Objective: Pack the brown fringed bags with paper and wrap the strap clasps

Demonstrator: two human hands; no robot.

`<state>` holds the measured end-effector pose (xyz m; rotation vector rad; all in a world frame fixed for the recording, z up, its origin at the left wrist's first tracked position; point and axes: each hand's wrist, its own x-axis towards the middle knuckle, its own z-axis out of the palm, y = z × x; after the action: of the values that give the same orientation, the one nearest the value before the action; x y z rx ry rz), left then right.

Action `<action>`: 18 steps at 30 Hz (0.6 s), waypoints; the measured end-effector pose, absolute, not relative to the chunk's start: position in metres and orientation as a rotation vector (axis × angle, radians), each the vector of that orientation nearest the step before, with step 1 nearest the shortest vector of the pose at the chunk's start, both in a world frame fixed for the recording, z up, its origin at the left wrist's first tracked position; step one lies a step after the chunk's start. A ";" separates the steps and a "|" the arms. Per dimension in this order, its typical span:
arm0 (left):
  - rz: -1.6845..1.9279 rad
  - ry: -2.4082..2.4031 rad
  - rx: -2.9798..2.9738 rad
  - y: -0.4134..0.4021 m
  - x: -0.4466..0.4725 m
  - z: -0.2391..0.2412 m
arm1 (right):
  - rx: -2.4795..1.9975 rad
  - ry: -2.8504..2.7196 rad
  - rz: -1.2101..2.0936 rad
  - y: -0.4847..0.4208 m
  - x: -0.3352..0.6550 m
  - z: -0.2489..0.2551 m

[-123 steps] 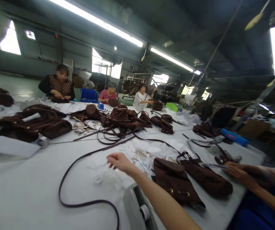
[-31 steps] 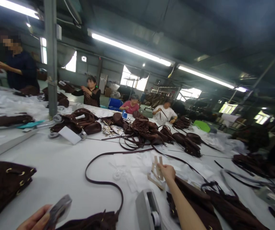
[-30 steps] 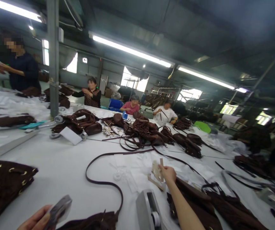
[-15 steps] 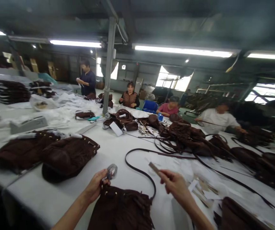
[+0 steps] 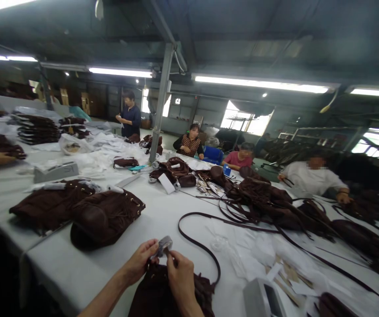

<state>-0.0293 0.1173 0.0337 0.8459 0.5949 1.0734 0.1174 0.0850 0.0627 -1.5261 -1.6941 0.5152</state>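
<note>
My left hand (image 5: pixel 141 264) pinches a small greyish roll (image 5: pixel 164 245), perhaps tape, at the near table edge. My right hand (image 5: pixel 180 277) is closed just right of it, fingertips touching the roll. Both hands hover over a dark brown suede bag (image 5: pixel 156 296) lying in front of me. A long brown strap (image 5: pixel 201 246) loops from this bag across the white table (image 5: pixel 163 211).
Two brown bags (image 5: pixel 106 218) lie to the left, a heap of bags and straps (image 5: pixel 262 202) to the right. A grey tape dispenser (image 5: pixel 263 299) sits near right, among paper scraps (image 5: pixel 285 270). Several people (image 5: pixel 189 141) work along the far side; a steel post (image 5: pixel 160 105) rises from the table.
My right hand, which held a thin card strip out to the right half a second ago, has come in to meet the left hand on the roll. The view swung left.
</note>
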 end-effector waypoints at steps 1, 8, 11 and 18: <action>1.067 0.601 0.883 0.117 -0.029 0.034 | -1.482 -1.623 0.610 0.087 0.115 0.060; 1.045 0.712 1.165 0.119 -0.032 0.034 | -1.281 -1.278 1.158 0.098 0.105 0.038; 1.044 0.782 1.244 0.119 -0.031 0.033 | -1.217 -1.223 1.284 0.099 0.109 0.034; 1.194 0.757 1.132 0.121 -0.023 0.023 | -1.160 -1.201 1.385 0.103 0.115 0.034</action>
<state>-0.0232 0.1205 0.0231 1.1317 0.7570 1.1941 0.1152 0.1030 0.0337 -1.1598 -1.2009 1.3853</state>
